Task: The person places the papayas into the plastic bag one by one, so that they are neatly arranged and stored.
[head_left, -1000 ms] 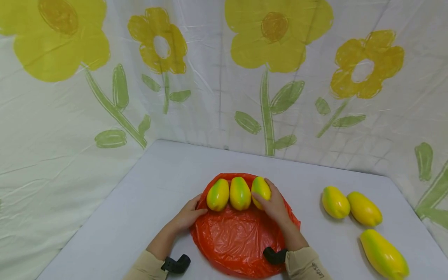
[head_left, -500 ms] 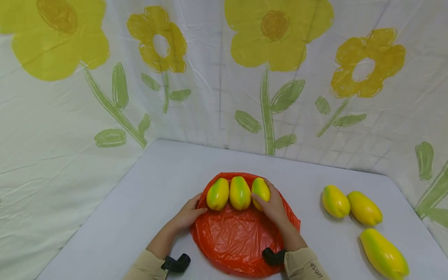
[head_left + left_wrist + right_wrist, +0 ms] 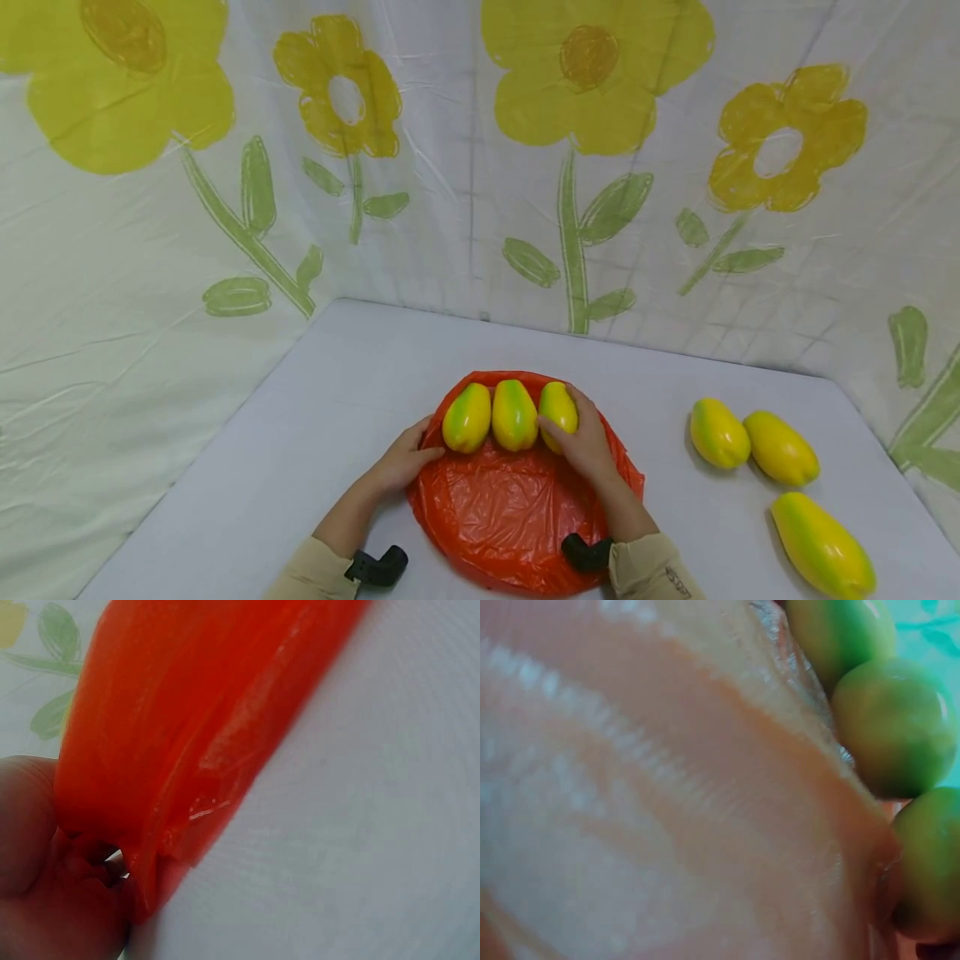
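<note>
Presently, three papayas in the red-lined container, one in hand

On my head feed, a round container (image 3: 517,508) covered in red plastic holds three papayas in a row along its far side: the left papaya (image 3: 467,418), the middle papaya (image 3: 515,417) and the right papaya (image 3: 558,407). The right hand (image 3: 588,442) grips that last one, thumb on its left; the left hand (image 3: 402,460) holds the container's left edge, thumb over the rim.

Only my left wrist feed shows the plastic's outer wall, with bunched folds at the hand. My right wrist feed gives the row from low down, though a blurred, pale surface I cannot identify hides most of it.

On the white table (image 3: 337,367), to the right, lie two touching papayas (image 3: 720,433) and a nearer papaya (image 3: 822,546). The black right-wrist mount (image 3: 588,552) blocks part of the container.
</note>
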### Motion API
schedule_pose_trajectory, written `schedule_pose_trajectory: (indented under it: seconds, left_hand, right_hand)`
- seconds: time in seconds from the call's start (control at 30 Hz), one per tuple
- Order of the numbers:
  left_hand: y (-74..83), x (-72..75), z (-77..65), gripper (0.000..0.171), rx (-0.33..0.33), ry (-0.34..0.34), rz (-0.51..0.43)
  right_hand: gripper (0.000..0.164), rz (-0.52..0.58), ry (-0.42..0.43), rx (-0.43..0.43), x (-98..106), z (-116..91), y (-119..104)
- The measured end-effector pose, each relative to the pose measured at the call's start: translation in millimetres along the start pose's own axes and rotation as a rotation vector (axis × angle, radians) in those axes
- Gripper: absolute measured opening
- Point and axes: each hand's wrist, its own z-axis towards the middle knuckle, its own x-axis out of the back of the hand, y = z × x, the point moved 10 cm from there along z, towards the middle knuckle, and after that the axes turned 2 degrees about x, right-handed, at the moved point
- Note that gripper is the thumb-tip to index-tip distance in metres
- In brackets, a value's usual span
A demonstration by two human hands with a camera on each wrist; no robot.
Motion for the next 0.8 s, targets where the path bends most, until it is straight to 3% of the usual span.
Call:
schedule_pose_trajectory:
  seconds: [0.23, 0.5, 0.8]
  left_hand:
    - [-0.3, -0.4, -0.1, 0.051, 0.001, 0.000, 0.004]
    - [-1.1, 0.2, 0.4, 0.051, 0.000, 0.009, 0.010]
    - [0.3, 0.0, -0.5, 0.053, 0.014, 0.016, 0.000]
  right_hand:
    - [0.069, -0.008, 0.005, -0.001, 10, -3, -11]
    - [0.061, -0.034, 0.041, 0.041, 39, 1, -23]
    - [0.062, -0.038, 0.103, -0.039, 81, 4, -13]
